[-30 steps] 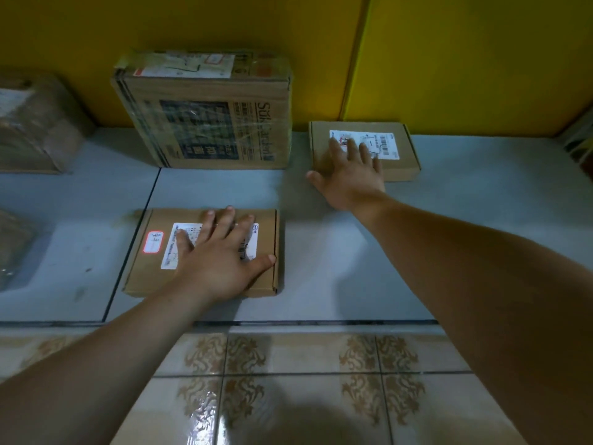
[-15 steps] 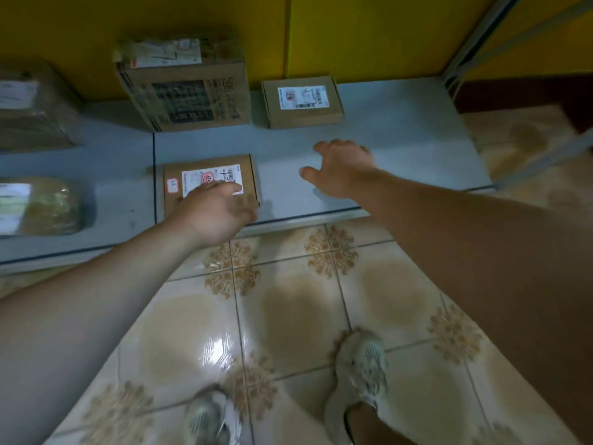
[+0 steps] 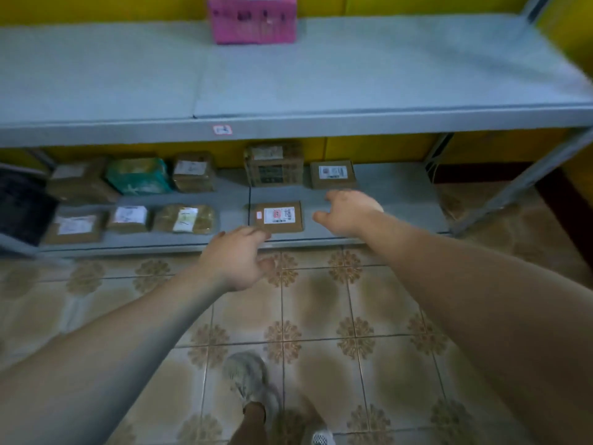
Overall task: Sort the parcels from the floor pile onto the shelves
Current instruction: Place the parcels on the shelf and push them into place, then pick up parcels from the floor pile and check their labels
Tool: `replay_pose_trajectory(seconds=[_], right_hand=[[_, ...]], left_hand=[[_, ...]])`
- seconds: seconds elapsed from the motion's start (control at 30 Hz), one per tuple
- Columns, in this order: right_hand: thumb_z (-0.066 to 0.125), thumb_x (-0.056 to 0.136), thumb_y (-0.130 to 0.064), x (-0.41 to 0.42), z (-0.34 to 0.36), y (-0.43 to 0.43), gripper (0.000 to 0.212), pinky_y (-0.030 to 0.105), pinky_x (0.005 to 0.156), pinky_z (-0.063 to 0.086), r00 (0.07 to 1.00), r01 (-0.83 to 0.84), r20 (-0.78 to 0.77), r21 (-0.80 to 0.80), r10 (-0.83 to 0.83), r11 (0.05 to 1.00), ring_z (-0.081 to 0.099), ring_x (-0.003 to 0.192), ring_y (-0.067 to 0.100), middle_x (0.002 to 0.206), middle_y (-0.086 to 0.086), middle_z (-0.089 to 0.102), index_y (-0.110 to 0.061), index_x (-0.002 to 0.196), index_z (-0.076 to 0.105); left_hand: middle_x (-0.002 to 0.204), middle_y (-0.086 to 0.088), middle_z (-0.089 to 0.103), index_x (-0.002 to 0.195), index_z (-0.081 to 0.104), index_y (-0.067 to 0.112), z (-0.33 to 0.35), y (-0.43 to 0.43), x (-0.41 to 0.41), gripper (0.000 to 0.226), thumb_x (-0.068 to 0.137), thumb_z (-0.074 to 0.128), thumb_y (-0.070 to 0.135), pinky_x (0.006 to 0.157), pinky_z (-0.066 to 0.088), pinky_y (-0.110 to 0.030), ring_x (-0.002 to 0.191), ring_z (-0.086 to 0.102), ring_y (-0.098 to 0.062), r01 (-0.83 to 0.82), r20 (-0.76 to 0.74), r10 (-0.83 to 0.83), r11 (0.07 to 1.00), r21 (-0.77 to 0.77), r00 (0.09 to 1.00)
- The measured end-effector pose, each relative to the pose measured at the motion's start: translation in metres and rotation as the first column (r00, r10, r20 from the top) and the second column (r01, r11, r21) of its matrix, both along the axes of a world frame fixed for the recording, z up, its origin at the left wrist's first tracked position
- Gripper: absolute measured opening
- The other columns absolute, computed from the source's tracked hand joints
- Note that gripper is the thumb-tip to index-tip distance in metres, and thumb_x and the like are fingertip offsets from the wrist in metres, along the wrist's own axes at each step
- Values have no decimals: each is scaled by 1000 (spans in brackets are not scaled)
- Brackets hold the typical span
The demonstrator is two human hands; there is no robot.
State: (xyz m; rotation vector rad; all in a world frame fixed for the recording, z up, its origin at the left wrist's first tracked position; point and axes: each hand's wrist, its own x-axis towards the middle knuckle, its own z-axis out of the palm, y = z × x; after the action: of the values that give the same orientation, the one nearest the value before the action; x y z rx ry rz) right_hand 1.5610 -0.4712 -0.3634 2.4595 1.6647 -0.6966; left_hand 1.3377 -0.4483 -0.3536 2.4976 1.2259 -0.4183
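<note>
Two grey shelves fill the head view, one above the other, against a yellow wall (image 3: 378,149). The upper shelf (image 3: 385,75) carries a pink crate (image 3: 252,17) at its back. The lower shelf (image 3: 394,200) sits just above a glossy tiled floor (image 3: 321,309) with brown flower patterns, and a pale shoe (image 3: 250,380) stands on the tiles below. On the left half of the lower shelf lie several wrapped parcels, among them a green parcel (image 3: 138,176). On the right half a tall box (image 3: 274,165) and a small box (image 3: 333,174) stand at the back.

Half a second ago the view was closer and showed only the lower shelf; now it has drawn back, so the upper shelf and the crate appear. The left hand (image 3: 236,261), which then lay on the near edge of the flat box (image 3: 278,216), has pulled back off it.

The flat box lies label up near the front edge of the lower shelf. The left hand hangs in front of the shelf lip, its fingers loosely curled and holding nothing, just short of the box's near corner. The right hand (image 3: 349,211) hovers just to the right of the box, fingers bent and slightly spread, holding nothing. The picture is blurred.
</note>
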Motion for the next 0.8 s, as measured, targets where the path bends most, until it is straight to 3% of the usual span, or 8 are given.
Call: replay_pose_trajectory(seconds=[0.17, 0.33, 0.47, 0.7, 0.8], right_hand=[[43, 96, -62, -65, 104, -28, 66, 42, 98, 45, 992, -122, -14, -20, 122, 992, 50, 128, 30, 145, 8, 49, -18, 146, 43], [44, 95, -59, -149, 193, -25, 56, 42, 93, 50, 950, -310, 50, 79, 307, 947, 57, 116, 29, 132, 7, 59, -18, 131, 56], [46, 96, -56, -235, 250, -15, 50, 42, 93, 49, 901, -434, 91, 164, 425, 886, 57, 109, 29, 124, 8, 61, -18, 126, 56], [48, 98, -55, -422, 312, 4, 53, 38, 98, 44, 834, -542, 85, 310, 545, 781, 52, 123, 27, 138, 7, 56, -19, 136, 53], [50, 98, -51, -501, 326, 13, 50, 37, 97, 43, 811, -560, 49, 353, 583, 750, 53, 122, 26, 136, 7, 57, -18, 134, 56]], left_hand=[[147, 2, 44, 144, 40, 25, 116, -55, -69, 57, 94, 50, 50, 108, 36, -35, 133, 42, -19, -77, 8, 76, 991, 109, 997], [147, 2, 45, 144, 41, 24, 198, -78, -152, 58, 94, 50, 52, 103, 41, -34, 131, 45, -18, -230, 96, 216, 959, 168, 972], [142, 4, 50, 140, 46, 25, 239, -86, -226, 54, 94, 50, 53, 99, 43, -34, 125, 49, -18, -382, 187, 352, 909, 166, 917], [124, 3, 61, 129, 56, 24, 295, -91, -389, 44, 93, 54, 50, 85, 50, -31, 101, 60, -14, -585, 333, 522, 802, 122, 785], [126, 4, 62, 130, 57, 25, 309, -84, -465, 47, 91, 57, 52, 90, 50, -33, 108, 60, -14, -652, 370, 574, 748, 127, 730]])
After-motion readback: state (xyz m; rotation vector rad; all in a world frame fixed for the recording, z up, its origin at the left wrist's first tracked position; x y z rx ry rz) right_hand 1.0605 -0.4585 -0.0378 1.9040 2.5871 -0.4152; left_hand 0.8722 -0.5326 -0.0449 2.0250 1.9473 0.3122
